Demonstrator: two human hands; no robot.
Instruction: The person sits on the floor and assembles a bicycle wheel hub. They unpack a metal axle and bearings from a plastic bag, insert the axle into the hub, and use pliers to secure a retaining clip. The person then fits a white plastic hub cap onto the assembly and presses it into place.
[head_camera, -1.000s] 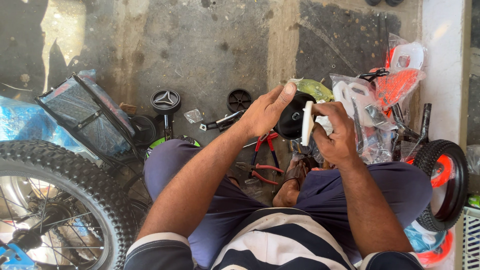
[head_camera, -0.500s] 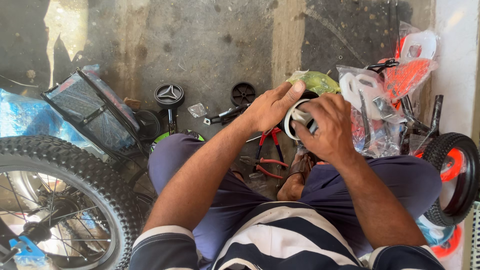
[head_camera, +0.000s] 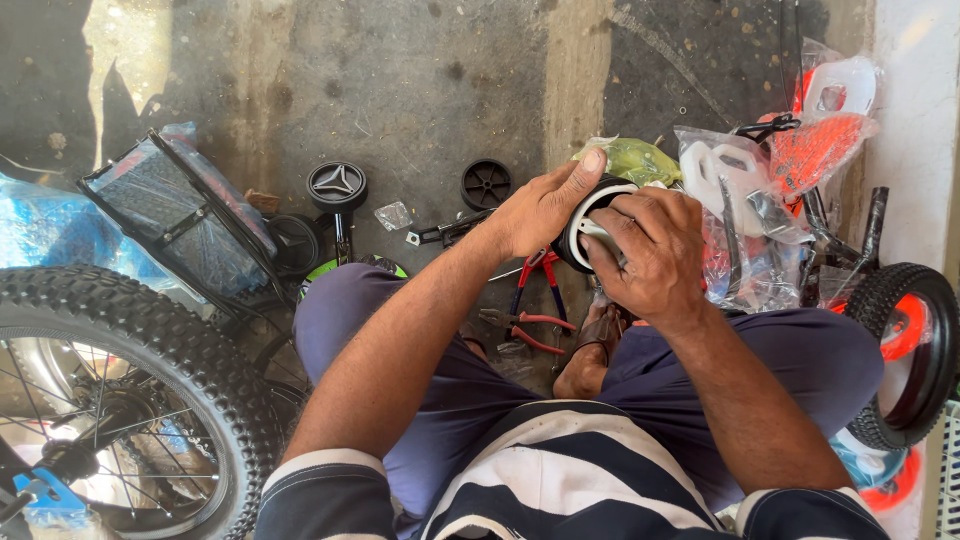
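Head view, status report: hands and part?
Left hand and right hand both grip small black wheel with white rim. Red-handled pliers on floor below, clear of the hands.

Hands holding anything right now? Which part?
Yes: both hands grip a small black-and-white wheel. The left hand wraps its black outer edge from the left; the right hand covers its white face and right side.

Bare concrete floor (head_camera: 420, 90) beyond the pliers (head_camera: 530, 310) is open; bagged parts (head_camera: 750, 200) crowd their right, big tyre (head_camera: 130, 350) their left.
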